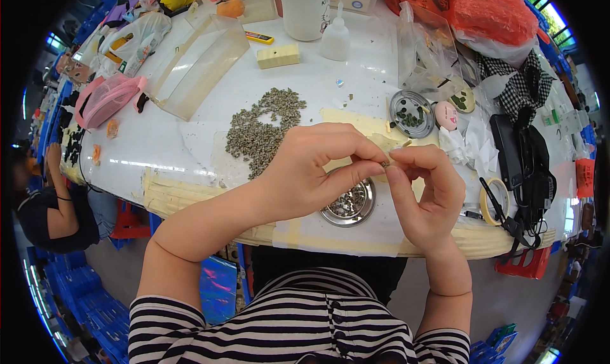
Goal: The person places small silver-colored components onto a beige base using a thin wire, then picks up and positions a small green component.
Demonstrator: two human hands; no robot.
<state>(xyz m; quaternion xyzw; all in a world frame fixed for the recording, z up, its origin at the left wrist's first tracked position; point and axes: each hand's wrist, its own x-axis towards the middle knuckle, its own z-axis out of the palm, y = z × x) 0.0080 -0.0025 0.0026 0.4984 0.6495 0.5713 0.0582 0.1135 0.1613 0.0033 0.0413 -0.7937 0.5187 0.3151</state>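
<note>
My left hand (311,170) and my right hand (427,189) meet above the white table (190,141), fingertips pinched together on one tiny grey-green piece (385,164). Directly below them sits a round metal dish (349,206) holding several similar pieces. A loose pile of the same small grey-green pieces (264,128) lies on the table just beyond my left hand. A second metal dish (412,114) with a few dark green bits stands past my right hand, beside a small pink oval object (446,115).
A clear plastic box (197,65), a pale yellow block (277,56), a white bottle (335,40) and a white tub (305,8) stand further back. Scissors (502,215), a tape roll (492,202) and black items lie right. Another person (51,205) sits at left.
</note>
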